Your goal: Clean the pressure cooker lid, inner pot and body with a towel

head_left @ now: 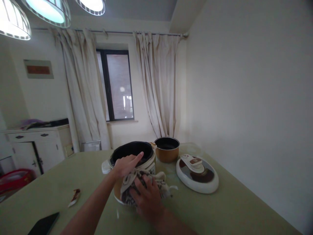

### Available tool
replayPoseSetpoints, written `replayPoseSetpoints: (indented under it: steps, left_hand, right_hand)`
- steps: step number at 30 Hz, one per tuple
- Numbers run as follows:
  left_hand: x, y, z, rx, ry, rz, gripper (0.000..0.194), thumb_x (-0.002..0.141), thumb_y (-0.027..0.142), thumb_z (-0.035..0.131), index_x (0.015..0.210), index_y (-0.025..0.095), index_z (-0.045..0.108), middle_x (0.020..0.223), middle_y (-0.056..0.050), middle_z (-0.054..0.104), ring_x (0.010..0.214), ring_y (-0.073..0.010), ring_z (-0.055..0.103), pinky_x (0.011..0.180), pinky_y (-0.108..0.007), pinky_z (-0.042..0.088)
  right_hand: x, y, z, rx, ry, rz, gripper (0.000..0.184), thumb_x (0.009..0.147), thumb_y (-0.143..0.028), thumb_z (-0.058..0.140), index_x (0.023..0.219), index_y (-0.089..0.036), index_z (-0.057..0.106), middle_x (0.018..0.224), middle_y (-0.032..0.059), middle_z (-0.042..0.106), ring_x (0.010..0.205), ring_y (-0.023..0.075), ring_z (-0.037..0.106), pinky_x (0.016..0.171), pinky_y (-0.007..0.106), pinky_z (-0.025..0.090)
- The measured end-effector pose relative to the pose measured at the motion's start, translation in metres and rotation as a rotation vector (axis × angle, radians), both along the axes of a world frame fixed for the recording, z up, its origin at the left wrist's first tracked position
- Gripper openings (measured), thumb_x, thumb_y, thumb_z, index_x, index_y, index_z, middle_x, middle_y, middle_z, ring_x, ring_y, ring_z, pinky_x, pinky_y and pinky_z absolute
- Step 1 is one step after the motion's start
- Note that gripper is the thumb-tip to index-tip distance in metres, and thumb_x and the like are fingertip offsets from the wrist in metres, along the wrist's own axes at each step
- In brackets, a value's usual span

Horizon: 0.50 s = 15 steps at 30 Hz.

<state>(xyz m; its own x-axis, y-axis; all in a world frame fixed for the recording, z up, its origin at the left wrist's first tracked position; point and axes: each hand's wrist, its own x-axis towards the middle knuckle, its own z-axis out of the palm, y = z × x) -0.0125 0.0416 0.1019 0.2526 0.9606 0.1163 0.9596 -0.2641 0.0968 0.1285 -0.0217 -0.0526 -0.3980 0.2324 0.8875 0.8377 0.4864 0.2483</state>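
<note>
A white and brown rice cooker body [146, 163] stands open on the green table [232, 202]. My left hand [126, 164] rests on its near rim, fingers stretched out along the edge. My right hand [146, 195] presses a patterned cloth [160, 184] against the cooker's front side, fingers spread over the cloth. The brown inner pot [167, 150] stands just behind and to the right of the cooker. The cooker's round white lid [197, 171] lies flat on the table to the right.
A black phone [44, 224] lies at the table's near left edge, and a small wrapper [74, 197] beyond it. A white cabinet [36, 147] and a red object [14, 179] stand at left. Curtains and a window are behind; a bare wall runs along the right.
</note>
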Motion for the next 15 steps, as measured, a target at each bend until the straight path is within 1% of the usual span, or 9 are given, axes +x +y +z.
replayPoseSetpoints:
  steps: [2, 4, 7, 9, 10, 12, 14, 15]
  left_hand:
    - [0.002, -0.004, 0.000, -0.022, 0.000, -0.023, 0.080, 0.103, 0.075, 0.015, 0.122, 0.035, 0.081, 0.124, -0.008, 0.081, 0.115, -0.0356, 0.075, 0.088, -0.041, 0.054]
    - [0.003, -0.009, -0.002, -0.003, 0.002, -0.038, 0.079, 0.102, 0.078, 0.019, 0.118, 0.034, 0.082, 0.120, -0.009, 0.082, 0.114, -0.0371, 0.075, 0.088, -0.042, 0.054]
    - [0.000, -0.020, -0.011, 0.085, 0.014, -0.057, 0.072, 0.103, 0.074, 0.026, 0.110, 0.028, 0.082, 0.115, -0.012, 0.081, 0.115, -0.0362, 0.074, 0.092, -0.042, 0.052]
    - [-0.003, -0.025, -0.018, 0.161, 0.035, -0.076, 0.065, 0.105, 0.070, 0.032, 0.110, 0.025, 0.080, 0.118, -0.014, 0.080, 0.118, -0.0351, 0.072, 0.098, -0.043, 0.049]
    - [-0.004, -0.027, -0.021, 0.201, 0.044, -0.082, 0.063, 0.105, 0.068, 0.034, 0.111, 0.024, 0.079, 0.119, -0.015, 0.080, 0.118, -0.0347, 0.072, 0.099, -0.043, 0.047]
    - [-0.005, -0.029, -0.025, 0.244, 0.041, -0.075, 0.064, 0.106, 0.068, 0.032, 0.109, 0.025, 0.079, 0.116, -0.014, 0.080, 0.113, -0.0339, 0.073, 0.096, -0.042, 0.048]
    - [-0.004, -0.028, -0.024, 0.226, 0.015, -0.050, 0.071, 0.107, 0.067, 0.023, 0.105, 0.027, 0.081, 0.107, -0.013, 0.082, 0.106, -0.0330, 0.075, 0.086, -0.040, 0.048]
    - [-0.004, -0.026, -0.023, 0.201, 0.002, -0.040, 0.075, 0.108, 0.066, 0.018, 0.101, 0.027, 0.082, 0.103, -0.012, 0.082, 0.103, -0.0326, 0.076, 0.082, -0.039, 0.048]
  right_hand:
    - [-0.004, 0.002, -0.005, -0.001, -0.105, 0.007, 0.021, 0.101, -0.035, 0.063, 0.120, -0.033, 0.073, 0.149, -0.0030, 0.063, 0.124, 0.0272, 0.055, 0.095, 0.045, 0.054]
    - [-0.006, 0.003, -0.015, -0.036, -0.234, 0.048, 0.019, 0.105, -0.032, 0.058, 0.115, -0.030, 0.074, 0.146, -0.0017, 0.066, 0.126, 0.0259, 0.055, 0.092, 0.044, 0.056]
    - [-0.001, 0.002, -0.035, -0.108, -0.381, 0.178, 0.014, 0.105, -0.028, 0.061, 0.107, -0.025, 0.075, 0.129, 0.0010, 0.075, 0.124, 0.0224, 0.059, 0.091, 0.041, 0.058]
    - [0.007, 0.001, -0.043, -0.156, -0.396, 0.266, 0.011, 0.105, -0.028, 0.064, 0.104, -0.024, 0.074, 0.126, -0.0007, 0.076, 0.123, 0.0197, 0.060, 0.094, 0.040, 0.057]
    - [0.012, 0.002, -0.044, -0.173, -0.381, 0.300, 0.010, 0.105, -0.029, 0.064, 0.104, -0.025, 0.074, 0.128, -0.0020, 0.076, 0.124, 0.0186, 0.060, 0.096, 0.039, 0.057]
    - [0.019, 0.004, -0.037, -0.179, -0.334, 0.332, 0.010, 0.106, -0.030, 0.064, 0.108, -0.028, 0.074, 0.136, -0.0038, 0.073, 0.127, 0.0181, 0.058, 0.100, 0.039, 0.054]
    - [0.023, 0.007, -0.021, -0.162, -0.273, 0.312, 0.013, 0.104, -0.029, 0.065, 0.114, -0.030, 0.073, 0.142, -0.0027, 0.070, 0.130, 0.0207, 0.057, 0.103, 0.041, 0.052]
    - [0.024, 0.008, -0.012, -0.164, -0.237, 0.284, 0.017, 0.102, -0.030, 0.067, 0.118, -0.031, 0.072, 0.144, -0.0009, 0.069, 0.130, 0.0233, 0.057, 0.104, 0.043, 0.052]
